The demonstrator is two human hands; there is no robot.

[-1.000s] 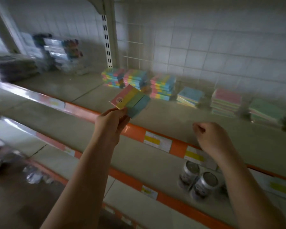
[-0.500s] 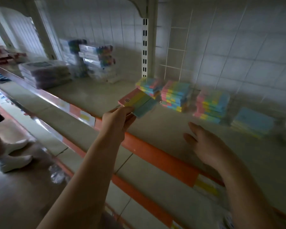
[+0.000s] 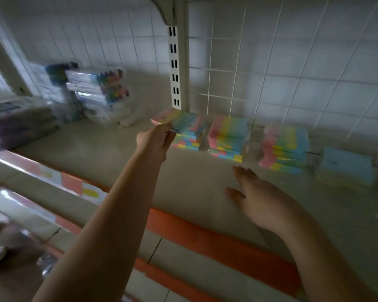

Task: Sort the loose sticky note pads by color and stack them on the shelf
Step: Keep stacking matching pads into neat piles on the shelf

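Holding: striped pad [image 3: 179,122] pinched in left hand [image 3: 154,140] fingertips, now right over leftmost stack [image 3: 187,140], no longer out near shelf [image 3: 118,162] edge.
Right hand [image 3: 258,192]: fingers now straight and spread, holding nothing, no longer curled; low over shelf, well short of middle stack [image 3: 228,138].
Meaning: pad nearly home; probably only lowering and letting go left.
Past fingertips: more stacks [image 3: 284,149], plain blue pile [image 3: 345,166].
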